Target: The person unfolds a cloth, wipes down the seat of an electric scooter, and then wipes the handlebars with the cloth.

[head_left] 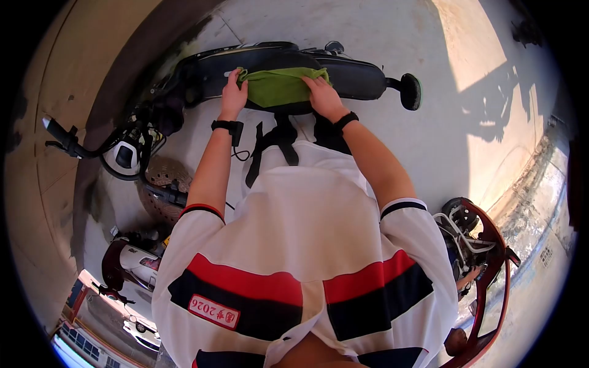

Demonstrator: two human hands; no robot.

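Observation:
A green cloth point(277, 88) is stretched between my two hands over the long black seat point(354, 78) of a scooter or motorbike. My left hand point(234, 93) grips the cloth's left corner, fingers closed. At the opposite end, my right hand point(324, 96) pinches the upper right edge. Black straps point(283, 142) hang below the cloth, close to my shirt; what they belong to is partly hidden. Each wrist carries a black band, and a thin cable hangs from the left one.
Handlebars point(76, 147) and a white headlight part point(125, 154) stand at left. A round mirror-like part point(410, 92) juts out right of the seat. Another scooter point(136, 264) is at lower left. A red-framed vehicle point(491, 276) with a person's hand beside it is at lower right.

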